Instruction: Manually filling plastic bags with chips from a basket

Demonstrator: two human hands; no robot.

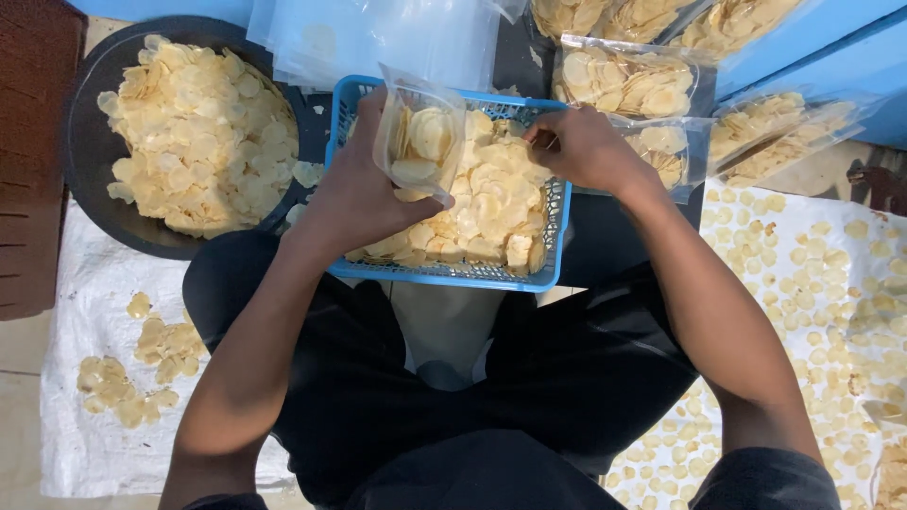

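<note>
A: Largest first: round black basin (90,151), heaped with pale chips, upper left on the white woven sheet (76,283). Next?

B: Blue plastic basket (444,274), resting on the lap, part-filled with the same pale chips (491,203). Scattered chips (812,274) drying on the sheet at right.

A: Then the hands?

B: Left hand (354,194) wrapped around a clear pouch (420,137), held upright over the basket with the mouth tilted open, already part-filled. Right hand (586,146) curled narrow over the far right of the basket, fingertips pinched down into the chips.

A: Good practice for the filling step?

B: Probably best to keep the pouch mouth spread and directly above the basket, so strays fall back in; to take small pinches rather than handfuls, since such thin discs look brittle; to slide them in flat.

A: Hidden or unclear?

B: Cannot tell what the right fingertips actually hold; hidden by the knuckles. Basket's near wall partly covered by the left wrist. Filled pouches (628,80) along the top cut off by the frame edge; stack of empty bags (378,38) likewise. Dark brown slatted object (28,161) at far left only partly in view.
</note>
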